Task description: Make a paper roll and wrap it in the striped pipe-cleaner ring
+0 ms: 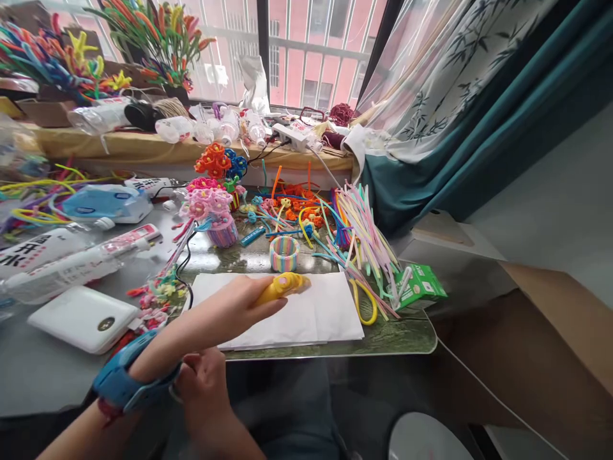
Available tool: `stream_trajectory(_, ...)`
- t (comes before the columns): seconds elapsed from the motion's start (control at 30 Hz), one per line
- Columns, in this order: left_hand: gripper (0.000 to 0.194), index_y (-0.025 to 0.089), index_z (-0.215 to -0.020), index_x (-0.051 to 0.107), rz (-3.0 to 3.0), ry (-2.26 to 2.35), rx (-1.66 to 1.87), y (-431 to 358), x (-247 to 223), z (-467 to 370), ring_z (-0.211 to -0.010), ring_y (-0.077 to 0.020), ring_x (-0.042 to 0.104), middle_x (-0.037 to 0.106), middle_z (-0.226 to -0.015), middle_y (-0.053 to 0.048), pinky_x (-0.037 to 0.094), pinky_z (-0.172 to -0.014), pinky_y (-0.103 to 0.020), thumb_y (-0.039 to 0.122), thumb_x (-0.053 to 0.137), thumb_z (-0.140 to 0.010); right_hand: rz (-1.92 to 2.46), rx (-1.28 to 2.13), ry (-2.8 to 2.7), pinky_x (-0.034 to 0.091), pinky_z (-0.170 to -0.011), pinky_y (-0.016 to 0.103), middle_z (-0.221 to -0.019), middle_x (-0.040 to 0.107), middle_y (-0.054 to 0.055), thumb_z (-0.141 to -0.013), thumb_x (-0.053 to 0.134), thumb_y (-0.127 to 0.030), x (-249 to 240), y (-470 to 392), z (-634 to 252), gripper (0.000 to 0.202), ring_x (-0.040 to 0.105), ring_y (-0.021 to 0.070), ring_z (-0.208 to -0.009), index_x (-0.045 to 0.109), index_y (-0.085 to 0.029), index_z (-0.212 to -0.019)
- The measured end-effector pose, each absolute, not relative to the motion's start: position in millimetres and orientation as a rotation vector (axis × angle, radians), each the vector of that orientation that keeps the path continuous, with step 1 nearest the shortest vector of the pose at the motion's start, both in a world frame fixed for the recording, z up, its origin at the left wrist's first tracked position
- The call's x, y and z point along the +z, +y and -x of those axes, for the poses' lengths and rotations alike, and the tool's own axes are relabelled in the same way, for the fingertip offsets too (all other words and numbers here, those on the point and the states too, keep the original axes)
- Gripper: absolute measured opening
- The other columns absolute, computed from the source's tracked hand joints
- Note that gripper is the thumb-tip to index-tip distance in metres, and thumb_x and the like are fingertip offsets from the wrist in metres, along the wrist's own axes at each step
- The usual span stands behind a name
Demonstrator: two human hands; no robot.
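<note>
My left hand [244,297], with a blue watch [119,377] on its wrist, reaches over the white paper [316,306]. It grips a yellow tool [282,286], shaped like a glue gun, whose tip points right. My right hand [205,374] is curled closed below the left forearm, close to the watch; whatever may be inside it is hidden. Just behind the paper stands a pastel striped ring-shaped cup [284,254]. Pink fuzzy flowers [208,203] fill a purple striped pot [223,231] to its left.
Pastel pipe cleaners [364,230] and a green box [421,285] lie right. A white power bank [86,318], plastic bottles [76,265] and a blue packet [108,203] are left. A dark cord [184,268] runs beside the paper. More bottles line the windowsill [134,145].
</note>
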State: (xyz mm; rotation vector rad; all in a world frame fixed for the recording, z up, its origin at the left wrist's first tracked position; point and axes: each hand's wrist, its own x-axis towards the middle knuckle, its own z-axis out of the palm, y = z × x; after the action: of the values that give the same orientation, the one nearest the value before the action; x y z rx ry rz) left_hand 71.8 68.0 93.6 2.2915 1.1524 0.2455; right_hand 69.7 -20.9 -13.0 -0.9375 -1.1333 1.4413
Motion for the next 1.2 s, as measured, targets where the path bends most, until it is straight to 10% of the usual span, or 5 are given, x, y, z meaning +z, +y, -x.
stream_trajectory(0.17,0.034,0.023,-0.09,0.063,-2.462,1.43,0.248,53.8,95.6,-32.6,-0.058,-0.0152,0.056,0.064,-0.069,0.001,0.034,-0.057,-0.025,0.051,0.043,-0.093,0.808,1.415,-1.315,0.054,-0.082,0.03,-0.1,0.068,0.004,-0.072,0.054,-0.01,-1.9,-22.6,-82.6,0.03,0.064,0.0198,-0.092,0.068,-0.018,-0.097)
stream_trajectory(0.43,0.039,0.02,-0.112,0.061,-2.514,2.245,0.144,12.7,84.8,37.2,-0.054,-0.0218,0.062,0.068,-0.067,-0.004,0.025,-0.048,-0.026,0.043,0.037,-0.092,0.808,1.142,-1.89,0.051,-0.092,0.031,-0.103,0.075,0.003,-0.085,0.049,-0.008,-0.4,-14.3,-120.7,0.039,0.068,0.0186,-0.096,0.068,-0.022,-0.115)
stream_trajectory(0.83,0.04,0.007,-0.128,0.055,-2.652,2.303,0.029,33.3,31.6,79.8,-0.09,-0.0328,0.064,0.069,-0.1,-0.017,0.046,-0.076,-0.042,0.015,0.036,-0.093,1.425,0.01,-2.135,0.051,-0.103,0.045,-0.138,0.061,0.007,-0.099,0.047,-0.03,-45.6,-25.6,-314.5,0.038,0.055,0.0267,-0.131,0.058,-0.025,-0.136)
stream_trajectory(1.2,0.042,0.012,-0.119,0.062,-2.716,2.37,-0.243,40.4,31.4,79.7,-0.098,-0.031,0.059,0.066,-0.101,-0.014,0.043,-0.084,-0.042,0.002,0.036,-0.087,1.391,-0.238,-2.302,0.053,-0.1,0.043,-0.144,0.057,0.008,-0.101,0.045,-0.042,-52.2,-26.0,-330.4,0.05,0.054,0.0274,-0.132,0.044,-0.024,-0.148)
